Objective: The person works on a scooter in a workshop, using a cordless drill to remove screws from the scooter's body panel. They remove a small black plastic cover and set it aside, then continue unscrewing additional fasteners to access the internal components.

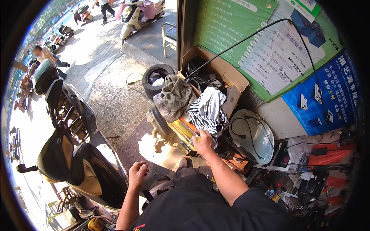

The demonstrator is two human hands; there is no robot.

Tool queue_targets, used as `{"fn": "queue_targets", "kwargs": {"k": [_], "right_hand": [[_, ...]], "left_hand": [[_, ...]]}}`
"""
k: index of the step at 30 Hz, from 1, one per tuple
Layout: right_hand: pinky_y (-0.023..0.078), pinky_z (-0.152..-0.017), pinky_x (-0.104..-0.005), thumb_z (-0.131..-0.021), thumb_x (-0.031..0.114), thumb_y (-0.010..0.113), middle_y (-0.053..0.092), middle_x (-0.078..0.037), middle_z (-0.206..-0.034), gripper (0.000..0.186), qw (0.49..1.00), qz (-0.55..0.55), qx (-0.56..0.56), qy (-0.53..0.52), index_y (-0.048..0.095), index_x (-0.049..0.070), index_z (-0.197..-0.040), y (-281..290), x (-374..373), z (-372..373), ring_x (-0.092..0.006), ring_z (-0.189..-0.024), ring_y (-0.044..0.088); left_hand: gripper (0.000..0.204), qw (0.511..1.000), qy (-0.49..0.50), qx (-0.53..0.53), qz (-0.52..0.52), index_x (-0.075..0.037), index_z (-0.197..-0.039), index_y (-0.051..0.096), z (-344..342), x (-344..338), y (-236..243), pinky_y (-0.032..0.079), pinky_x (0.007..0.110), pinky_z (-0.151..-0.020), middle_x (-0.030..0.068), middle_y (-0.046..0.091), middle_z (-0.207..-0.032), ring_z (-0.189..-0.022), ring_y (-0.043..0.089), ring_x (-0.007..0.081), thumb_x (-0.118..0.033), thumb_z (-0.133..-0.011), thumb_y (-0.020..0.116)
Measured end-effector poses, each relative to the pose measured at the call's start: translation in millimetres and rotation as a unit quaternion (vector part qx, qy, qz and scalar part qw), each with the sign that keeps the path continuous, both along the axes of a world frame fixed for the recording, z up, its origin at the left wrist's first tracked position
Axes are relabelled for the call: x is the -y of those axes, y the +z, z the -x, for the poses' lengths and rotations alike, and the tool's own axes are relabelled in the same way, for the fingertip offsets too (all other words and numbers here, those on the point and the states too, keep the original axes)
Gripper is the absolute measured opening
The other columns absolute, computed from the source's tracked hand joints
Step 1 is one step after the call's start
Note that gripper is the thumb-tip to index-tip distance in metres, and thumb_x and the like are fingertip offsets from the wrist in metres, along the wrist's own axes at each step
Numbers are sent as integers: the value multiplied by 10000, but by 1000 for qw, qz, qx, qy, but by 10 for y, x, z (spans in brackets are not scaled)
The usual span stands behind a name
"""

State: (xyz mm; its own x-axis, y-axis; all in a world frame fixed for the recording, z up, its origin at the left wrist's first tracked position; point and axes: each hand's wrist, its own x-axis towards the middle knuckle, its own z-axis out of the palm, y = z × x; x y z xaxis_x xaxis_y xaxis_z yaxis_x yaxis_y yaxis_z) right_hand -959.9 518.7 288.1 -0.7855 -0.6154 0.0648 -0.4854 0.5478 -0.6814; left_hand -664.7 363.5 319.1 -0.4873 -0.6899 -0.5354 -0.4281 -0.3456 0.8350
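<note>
My right hand is closed around the near end of a narrow grey-and-orange strip, whose exact kind I cannot make out. The strip slants over a yellow-topped object, partly covered by cloth. Just beyond lie a zebra-striped black-and-white cloth and a crumpled grey-green towel. Lower and to the left, my left hand hangs in the air with its fingers curled in and nothing visible in them. It is apart from the black scooter on the left.
An open cardboard box of black cables stands behind the cloths, beside a small tyre. On the right are a pale shell-shaped panel with a cable and cluttered parts. Outside are a parked scooter and people.
</note>
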Motion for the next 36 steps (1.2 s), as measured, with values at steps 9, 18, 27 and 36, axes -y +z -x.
{"fn": "queue_targets", "kwargs": {"k": [9,18,27,36], "right_hand": [[529,-767,-383,-791,174,661,683,-162,-908,315,994,-61,90,32,627,16,-1062,-136,44,-484,-315,-825,668],[514,-808,-397,-789,254,693,685,-185,-992,393,963,-177,201,-19,650,29,-1108,-222,-267,-1011,-333,-937,658],[535,-760,-338,-822,251,699,706,-120,-914,317,929,-283,235,-37,676,21,-1038,-875,-957,-1167,-216,-830,680],[500,-487,-295,-842,208,693,655,-69,-761,223,856,-303,418,-20,651,28,-966,-990,-644,-806,-143,-577,616]], "left_hand": [[229,998,23,51,-5,18,-1025,621,-861,170,-549,480,268,-595,69,642,-812,-668,603,135,-178,-909,596],[231,995,-1,95,-18,35,-983,658,-1679,535,-1022,498,284,-586,79,635,-760,-620,608,152,-154,-865,596],[206,991,84,90,-46,30,-878,640,-2022,559,-1043,417,247,-489,41,584,-645,-533,525,106,-140,-800,555],[221,969,176,156,-74,34,-895,676,-2054,102,-923,495,276,-595,86,649,-735,-620,608,139,-168,-834,608]]}}
